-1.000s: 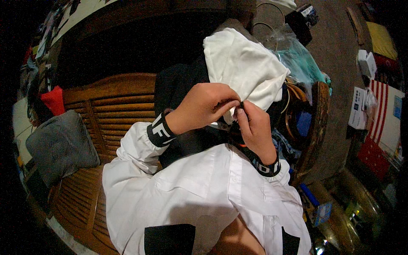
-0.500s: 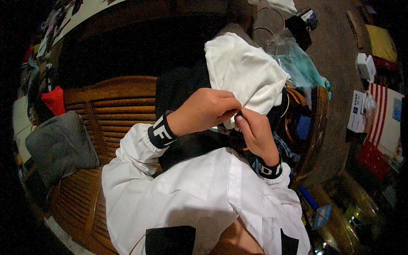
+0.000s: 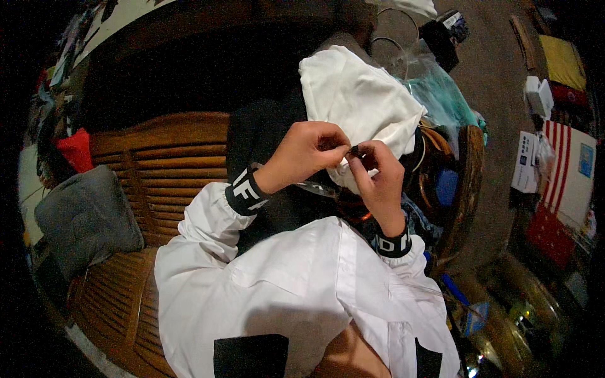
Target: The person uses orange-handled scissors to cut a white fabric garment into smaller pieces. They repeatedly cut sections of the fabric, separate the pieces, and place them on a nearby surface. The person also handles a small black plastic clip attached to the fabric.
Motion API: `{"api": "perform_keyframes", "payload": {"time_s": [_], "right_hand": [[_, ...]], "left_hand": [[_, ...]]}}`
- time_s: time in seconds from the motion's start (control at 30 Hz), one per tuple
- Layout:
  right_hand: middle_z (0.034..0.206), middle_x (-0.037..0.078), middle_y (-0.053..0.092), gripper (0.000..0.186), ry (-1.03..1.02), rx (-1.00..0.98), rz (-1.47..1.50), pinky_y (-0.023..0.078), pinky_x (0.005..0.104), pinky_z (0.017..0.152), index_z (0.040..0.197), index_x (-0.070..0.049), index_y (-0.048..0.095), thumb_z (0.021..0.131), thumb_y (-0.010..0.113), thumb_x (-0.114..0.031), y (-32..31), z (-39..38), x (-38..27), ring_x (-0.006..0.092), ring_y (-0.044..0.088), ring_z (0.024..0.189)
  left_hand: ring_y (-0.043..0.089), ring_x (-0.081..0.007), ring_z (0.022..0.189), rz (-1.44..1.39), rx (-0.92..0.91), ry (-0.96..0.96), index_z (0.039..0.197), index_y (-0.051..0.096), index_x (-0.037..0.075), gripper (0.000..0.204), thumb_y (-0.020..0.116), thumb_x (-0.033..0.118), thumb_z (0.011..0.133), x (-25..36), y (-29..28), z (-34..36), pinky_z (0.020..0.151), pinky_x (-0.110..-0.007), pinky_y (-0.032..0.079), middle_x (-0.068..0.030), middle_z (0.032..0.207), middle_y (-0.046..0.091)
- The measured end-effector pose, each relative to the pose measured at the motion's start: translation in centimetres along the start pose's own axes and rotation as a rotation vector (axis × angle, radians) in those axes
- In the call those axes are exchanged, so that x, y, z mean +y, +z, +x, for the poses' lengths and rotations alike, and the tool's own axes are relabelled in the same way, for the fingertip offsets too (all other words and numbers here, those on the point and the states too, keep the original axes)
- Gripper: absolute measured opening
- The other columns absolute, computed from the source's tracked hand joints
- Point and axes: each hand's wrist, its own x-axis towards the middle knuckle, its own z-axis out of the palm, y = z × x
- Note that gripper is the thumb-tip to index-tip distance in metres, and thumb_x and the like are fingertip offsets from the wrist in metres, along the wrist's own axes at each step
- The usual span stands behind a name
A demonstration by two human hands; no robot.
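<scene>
Over the white cloth (image 3: 353, 79) draped across my lap, both hands meet at their fingertips. My left hand (image 3: 305, 154) is closed in a pinch, thumb against forefinger. Thumb and fingers of my right hand (image 3: 380, 179) pinch from the other side. Between the fingertips shows a small dark piece (image 3: 353, 151), too small to name. It appears held at both ends. Below my left hand, a clear shiny thing (image 3: 318, 188) lies on dark fabric, partly hidden by the right hand.
To my left is a slatted wooden bench (image 3: 179, 148) with a grey cushion (image 3: 88, 217) and a red cloth (image 3: 77, 150). A teal plastic bag (image 3: 444, 94) lies beyond the wooden armrest (image 3: 469, 164) on my right. A white box (image 3: 524, 160) stands farther right.
Both hands have risen slightly, and their fingers have opened out into clearer pinches. The small dark piece and the clear shiny thing show more plainly now.
</scene>
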Motion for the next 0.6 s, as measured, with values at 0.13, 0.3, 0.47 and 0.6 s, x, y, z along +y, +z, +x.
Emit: {"api": "perform_keyframes", "payload": {"time_s": [0.13, 0.3, 0.47, 0.6], "right_hand": [[0.079, 0.01, 0.063, 0.014, 0.06, -0.004, 0.121, 0.047, 0.0261, 0.061, 0.093, 0.001, 0.061, 0.082, 0.065, -0.006, 0.1, -0.1, 0.3, 0.0158, 0.062, 0.069], [0.081, 0.009, 0.063, 0.014, 0.093, -0.04, 0.206, 0.046, 0.0246, 0.063, 0.095, 0.002, 0.062, 0.085, 0.062, -0.008, 0.0, -0.3, 0.9, 0.0138, 0.06, 0.071], [0.083, 0.008, 0.06, 0.016, 0.093, -0.045, 0.262, 0.045, 0.0237, 0.066, 0.098, 0.002, 0.06, 0.088, 0.057, -0.01, 0.0, -0.5, 1.3, 0.0131, 0.058, 0.074], [0.081, 0.006, 0.057, 0.017, 0.129, -0.057, 0.345, 0.043, 0.0232, 0.063, 0.099, 0.002, 0.058, 0.092, 0.053, -0.012, 0.2, -0.6, 1.3, 0.0113, 0.054, 0.072]], "left_hand": [[0.059, -0.0064, 0.067, -0.066, 0.099, 0.022, 0.09, 0.065, 0.0, 0.012, 0.066, 0.005, 0.079, 0.1, 0.6, -0.4, 0.058, -0.021, 0.047, -0.0037, 0.08, 0.063], [0.057, -0.0059, 0.068, 0.054, 0.153, 0.146, 0.09, 0.065, 0.002, 0.012, 0.067, 0.003, 0.078, 0.5, 0.8, -0.6, 0.057, -0.019, 0.046, -0.0033, 0.085, 0.06], [0.055, -0.0069, 0.069, 0.004, 0.209, 0.163, 0.087, 0.062, 0.002, 0.012, 0.067, 0.001, 0.076, 0.7, 1.8, -0.7, 0.057, -0.02, 0.044, -0.003, 0.087, 0.058], [0.056, -0.0086, 0.07, 0.071, 0.27, 0.239, 0.085, 0.061, 0.002, 0.012, 0.067, 0.001, 0.075, 0.4, 2.7, -0.5, 0.058, -0.021, 0.045, -0.0034, 0.086, 0.056]]}}
